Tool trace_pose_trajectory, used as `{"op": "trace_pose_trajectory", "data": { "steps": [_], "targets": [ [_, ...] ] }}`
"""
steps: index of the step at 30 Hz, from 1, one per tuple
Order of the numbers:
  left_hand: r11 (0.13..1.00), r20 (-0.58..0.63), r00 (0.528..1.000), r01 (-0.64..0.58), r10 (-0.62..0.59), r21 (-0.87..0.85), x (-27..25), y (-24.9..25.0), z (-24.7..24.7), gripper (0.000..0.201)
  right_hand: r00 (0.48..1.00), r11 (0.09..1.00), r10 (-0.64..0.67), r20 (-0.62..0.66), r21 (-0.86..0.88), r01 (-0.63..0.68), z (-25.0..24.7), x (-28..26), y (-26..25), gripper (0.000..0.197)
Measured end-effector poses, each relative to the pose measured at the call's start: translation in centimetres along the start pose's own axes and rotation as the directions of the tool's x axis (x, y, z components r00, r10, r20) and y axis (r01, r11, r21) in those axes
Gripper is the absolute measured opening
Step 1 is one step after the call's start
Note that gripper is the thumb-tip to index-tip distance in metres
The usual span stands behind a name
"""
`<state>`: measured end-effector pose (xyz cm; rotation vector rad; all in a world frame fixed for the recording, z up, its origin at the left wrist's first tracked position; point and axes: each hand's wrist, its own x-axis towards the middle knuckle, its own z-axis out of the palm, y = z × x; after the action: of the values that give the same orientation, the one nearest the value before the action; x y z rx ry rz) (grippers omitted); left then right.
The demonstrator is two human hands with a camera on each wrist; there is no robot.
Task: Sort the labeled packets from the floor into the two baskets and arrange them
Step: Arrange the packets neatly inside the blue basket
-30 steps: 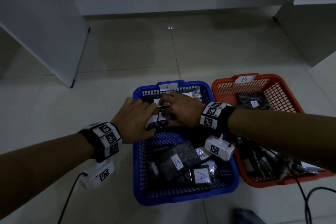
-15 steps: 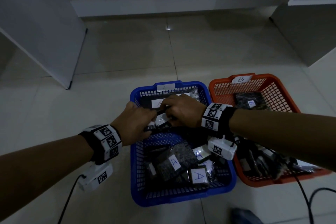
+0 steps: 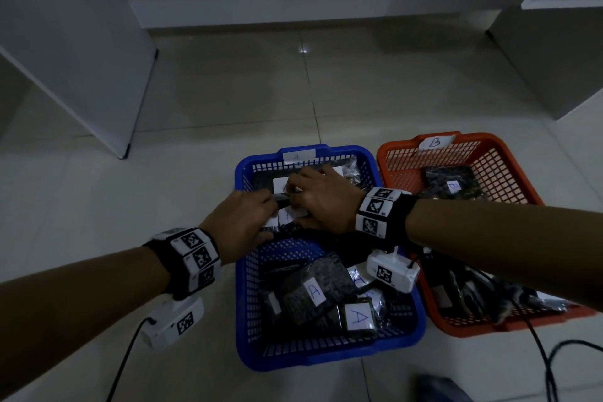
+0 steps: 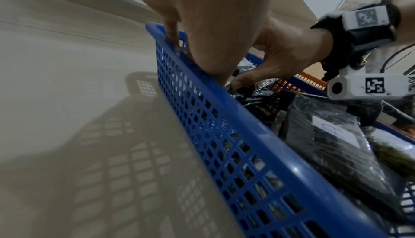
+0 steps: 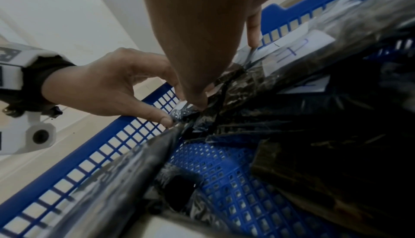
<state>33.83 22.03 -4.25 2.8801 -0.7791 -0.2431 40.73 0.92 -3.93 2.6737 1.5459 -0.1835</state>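
The blue basket (image 3: 243, 287) tagged A stands in the middle of the floor, and the orange basket (image 3: 518, 179) tagged B sits right beside it. Both hands reach into the far half of the blue basket. My left hand (image 3: 241, 222) pinches the crinkled plastic edge of a dark A packet (image 3: 287, 214) between thumb and fingers, seen as left hand (image 5: 107, 89). My right hand (image 3: 326, 202) grips the same packet (image 4: 251, 90) from the other side, thumb curled under it. More A packets (image 3: 313, 290) lie in the near half. A B packet (image 3: 452, 186) lies in the orange basket.
A white panel (image 3: 81, 59) leans at the far left and a white cabinet (image 3: 554, 52) stands at the far right. Black cables (image 3: 548, 362) trail over the floor near the orange basket. Dark packets fill the orange basket's near end under my right forearm.
Both hands have stayed on the packet in the far half of the blue basket, shifting it slightly. The baskets have not moved.
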Motion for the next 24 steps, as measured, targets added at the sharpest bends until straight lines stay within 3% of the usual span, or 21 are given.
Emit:
{"op": "trace_pose_trajectory", "data": {
  "steps": [7,9,13,16,18,20,24],
  "targets": [
    [1.000,-0.015,1.000,-0.012,0.012,-0.009,-0.1,0.1,-0.4,0.039,1.000,0.995,-0.016,0.010,0.100,0.015,-0.2,-0.1,0.7,0.042],
    [0.999,-0.023,1.000,-0.013,0.012,-0.030,-0.2,0.1,-0.8,0.040,0.999,0.987,-0.021,-0.038,0.162,0.027,-0.6,-0.6,1.3,0.039],
    [0.996,-0.113,0.993,-0.045,0.036,-0.072,-0.9,0.0,-1.7,0.030,0.983,0.957,0.085,-0.165,0.286,-0.034,-1.5,-2.4,3.8,0.020],
    [0.992,-0.163,0.986,-0.053,0.034,-0.117,-1.7,0.1,-2.1,0.017,0.971,0.926,0.193,-0.140,0.352,-0.133,-3.2,-4.3,5.5,0.020],
    [0.978,-0.112,0.993,-0.056,0.034,-0.200,-2.2,0.6,-2.4,0.010,0.977,0.900,0.191,-0.093,0.415,-0.136,-4.2,-6.0,5.5,0.020],
    [0.960,0.010,0.999,-0.044,0.048,-0.278,-2.7,1.4,-2.4,0.007,0.994,0.883,0.107,-0.001,0.459,-0.095,-4.6,-7.7,4.6,0.023],
    [0.966,0.236,0.964,-0.057,0.118,-0.252,-3.5,3.5,-1.9,0.025,0.971,0.923,-0.139,0.197,0.381,0.055,-3.9,-10.1,0.9,0.043]
  ]
}}
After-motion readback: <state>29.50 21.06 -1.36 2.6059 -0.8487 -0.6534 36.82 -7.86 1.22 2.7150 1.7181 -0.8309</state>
